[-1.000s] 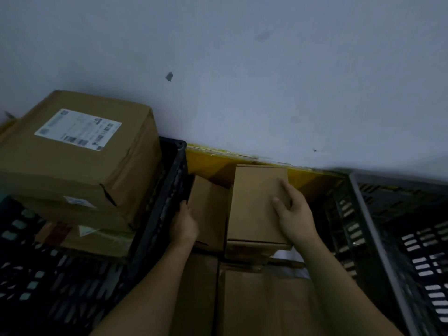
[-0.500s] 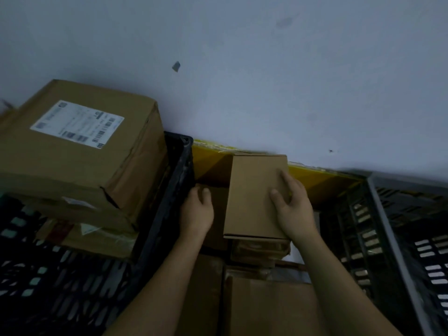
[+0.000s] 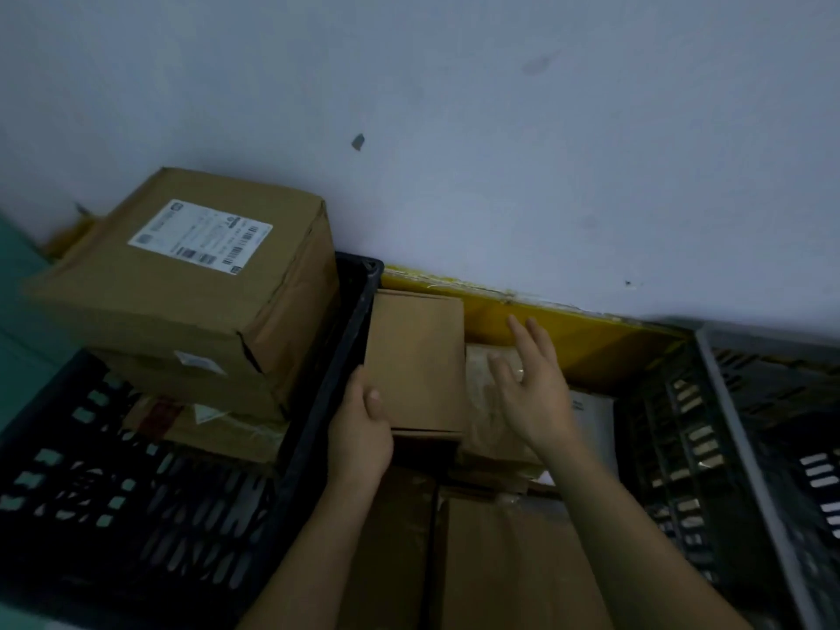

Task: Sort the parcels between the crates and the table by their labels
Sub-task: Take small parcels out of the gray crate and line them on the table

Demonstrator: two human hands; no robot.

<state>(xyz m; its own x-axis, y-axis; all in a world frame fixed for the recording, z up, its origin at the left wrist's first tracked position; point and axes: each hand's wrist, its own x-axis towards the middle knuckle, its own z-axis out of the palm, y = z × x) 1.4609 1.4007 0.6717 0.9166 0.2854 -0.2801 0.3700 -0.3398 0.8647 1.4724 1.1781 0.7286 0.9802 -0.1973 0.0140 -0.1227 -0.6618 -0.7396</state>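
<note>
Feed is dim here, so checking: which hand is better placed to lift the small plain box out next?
Left. The left hand already grips the small plain box at its near left corner, thumb on top. The right hand is open, off the box, over the plastic-wrapped parcel.

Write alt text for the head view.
The left hand grips a small plain cardboard box between two crates, while the open right hand hovers beside it. A large labelled box tops the black crate at left.

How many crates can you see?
2. A black crate stands on the left with boxes piled in it; a grey crate stands on the right. More may lie outside the picture.
</note>
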